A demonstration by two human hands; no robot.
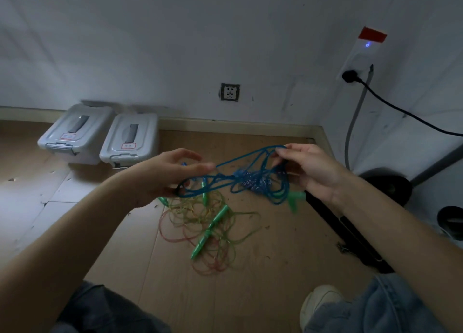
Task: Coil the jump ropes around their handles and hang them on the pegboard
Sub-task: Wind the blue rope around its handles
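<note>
The blue rope [225, 180] carried a knotted patch speckled blue and white at its middle. A bright green handle [294, 200] hung at its right end. Below the blue rope, thin cords [208, 232] in pale yellow, green and red lay on the tan wood-grain floor [160, 270], with green handles [210, 228] among them. Left of the blue rope stood two light grey boxes [100, 134] with darker grey grips and red-outlined labels. Above the rope, the wall [175, 44] was whitish.
</note>
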